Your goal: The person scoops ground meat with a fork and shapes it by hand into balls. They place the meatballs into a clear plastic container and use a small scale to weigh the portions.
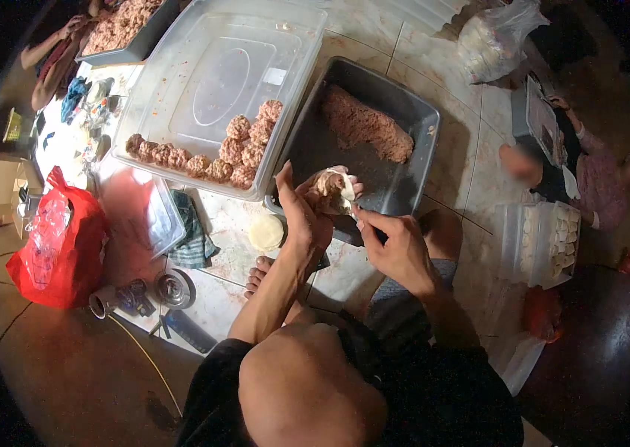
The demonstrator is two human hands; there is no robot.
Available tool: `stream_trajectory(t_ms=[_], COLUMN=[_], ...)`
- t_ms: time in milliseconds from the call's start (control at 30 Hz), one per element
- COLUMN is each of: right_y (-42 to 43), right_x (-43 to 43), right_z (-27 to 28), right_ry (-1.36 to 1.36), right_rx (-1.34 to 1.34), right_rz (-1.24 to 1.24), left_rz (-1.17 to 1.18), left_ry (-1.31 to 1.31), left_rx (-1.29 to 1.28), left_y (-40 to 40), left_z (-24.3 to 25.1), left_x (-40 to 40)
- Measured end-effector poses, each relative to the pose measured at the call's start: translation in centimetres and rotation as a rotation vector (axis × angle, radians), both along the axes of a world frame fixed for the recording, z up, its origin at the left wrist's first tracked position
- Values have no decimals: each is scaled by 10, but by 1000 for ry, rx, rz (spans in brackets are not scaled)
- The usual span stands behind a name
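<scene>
My left hand [299, 208] cups a pale dough wrapper with brown minced meat [332, 189] on it, above the near edge of a dark grey plastic tub [303, 148]. My right hand [398, 244] grips a thin utensil [355, 215] whose tip meets the wrapper; its full shape is hidden. Inside the tub lies a long mound of minced meat [368, 125]. Left of it, a large translucent plastic tray [192, 56] carries several meatballs [231, 151] along its near and right sides. A stack of round pale wrappers [265, 232] rests on the tiles beside my left wrist.
A green checked cloth [192, 232], a red plastic bag [60, 246] and a tape roll [173, 289] lie at left. Clear boxes of pale pieces [549, 243] stand at right, near a person [600, 179]. Another person's arm [49, 56] is beside a meat-filled tub [125, 53].
</scene>
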State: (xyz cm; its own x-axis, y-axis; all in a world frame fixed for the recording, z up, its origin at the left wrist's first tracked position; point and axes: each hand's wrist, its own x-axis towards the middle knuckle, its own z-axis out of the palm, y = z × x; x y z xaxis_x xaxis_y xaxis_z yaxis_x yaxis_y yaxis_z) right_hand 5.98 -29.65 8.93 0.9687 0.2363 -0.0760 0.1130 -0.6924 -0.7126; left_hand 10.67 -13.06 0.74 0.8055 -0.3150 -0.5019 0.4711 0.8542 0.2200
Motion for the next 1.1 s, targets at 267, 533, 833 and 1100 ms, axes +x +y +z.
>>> stream_trajectory(t_ms=[267, 533, 833, 1100], right_y=[7, 17, 19, 21], right_x=[-18, -20, -10, 3], right_z=[13, 14, 3, 6], right_ry=[-50, 69, 74, 135], right_rx=[-120, -191, -209, -310], right_rz=[35, 57, 56, 86], left_rz=[168, 171, 87, 103], left_ry=[29, 29, -78, -62], left_rx=[109, 129, -11, -42], left_y=[7, 12, 12, 21], left_z=[-6, 1, -7, -9], left_x=[-11, -19, -23, -30])
